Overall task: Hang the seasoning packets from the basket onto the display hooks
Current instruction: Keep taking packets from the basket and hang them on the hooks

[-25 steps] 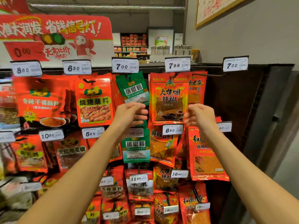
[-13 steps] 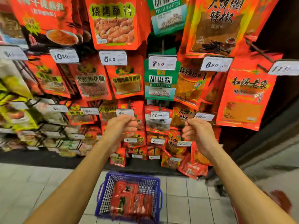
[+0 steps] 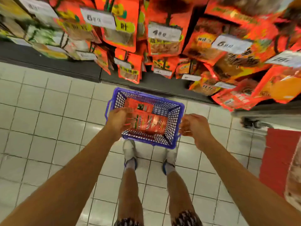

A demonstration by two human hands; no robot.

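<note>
A blue plastic mesh basket is sitting on the pale tiled floor, just in front of the person's two white sneakers. Red foil seasoning packets are lying flat inside the basket, one overlapping another. The left hand is hovering over the basket's left side with its fingers curled loosely inward; its fingertips are reaching toward the near edge of the packets, but whether they are touching or pinching anything cannot be told because of blur. The right hand is hanging above the basket's right rim, fingers loosely curled and holding nothing that is showing. Both bare forearms are stretching down from the lower corners of the view. Beyond the basket, a dark grey base shelf is running along the foot of the display, and above it rows of red and orange hanging spice packets are crowding the hooks, with white price tags standing in front of them. The hooks themselves are too blurred to make out. A red floor mat is lying at the right edge
</note>
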